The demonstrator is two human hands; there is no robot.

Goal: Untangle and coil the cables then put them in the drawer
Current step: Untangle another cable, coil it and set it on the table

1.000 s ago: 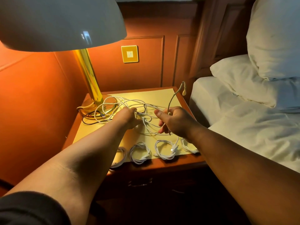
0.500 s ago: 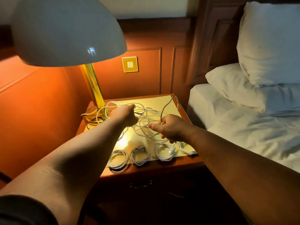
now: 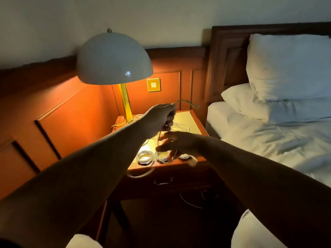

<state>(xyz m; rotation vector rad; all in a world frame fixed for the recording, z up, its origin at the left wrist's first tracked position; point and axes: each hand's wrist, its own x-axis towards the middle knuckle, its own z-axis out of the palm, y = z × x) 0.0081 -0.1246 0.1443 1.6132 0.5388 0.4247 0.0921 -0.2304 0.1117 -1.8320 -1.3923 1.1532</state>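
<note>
L hand [image 3: 161, 119] raised, gripping cable [image 3: 186, 102].

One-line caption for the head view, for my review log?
Left hand lifts a cable above the lamplit nightstand; right hand hovers, fingers spread, over coiled cables.

left hand [image 3: 159, 120]: bare, no ring or watch we can see
right hand [image 3: 180, 144]: bare, motion-blurred
forearms behind both hands: bare, no sleeves
lower edge: we see pale fabric
</note>
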